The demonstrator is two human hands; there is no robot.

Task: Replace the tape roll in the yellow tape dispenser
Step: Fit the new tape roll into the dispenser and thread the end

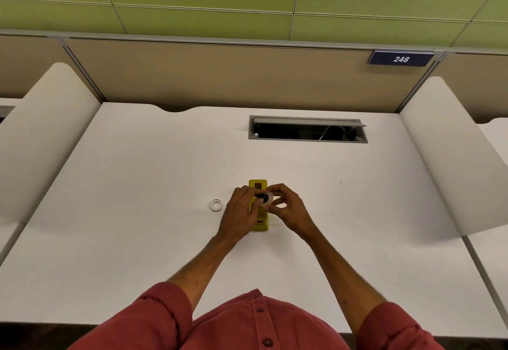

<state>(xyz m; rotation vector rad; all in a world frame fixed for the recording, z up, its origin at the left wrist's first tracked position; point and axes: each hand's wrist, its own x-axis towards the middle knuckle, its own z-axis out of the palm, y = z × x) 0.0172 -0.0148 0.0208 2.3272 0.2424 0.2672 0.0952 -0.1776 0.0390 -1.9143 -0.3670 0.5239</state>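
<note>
White desk (137, 239), seen from above. The yellow tape dispenser (258, 186) lies on it near the middle, long axis running near to far, partly covered by both hands.

The left hand (239, 212) comes in from the left, fingers curled over the dispenser's left side, fingertips at a small black hub (264, 198). The right hand (286, 206) comes in from the right, thumb and forefinger pinching a clear tape roll (270, 199) that sits around the hub. Both hands are closed on this roll-and-hub piece, which is held just above or against the dispenser's middle; whether it is seated in the dispenser cannot be told.

A second ring, white, an empty-looking tape core (216, 205), lies flat on the desk just left of the left hand, not touching it.

At the far side of the desk, a grey cable tray (308, 140) with its lid raised, wires visible inside. Behind it a tan partition (192, 74) with a dark blue number plate (400, 59) reading 248. White curved dividers (41, 135) stand at the left and right of the desk.

Red buttoned shirt (258, 322), sleeves rolled to the elbows.
</note>
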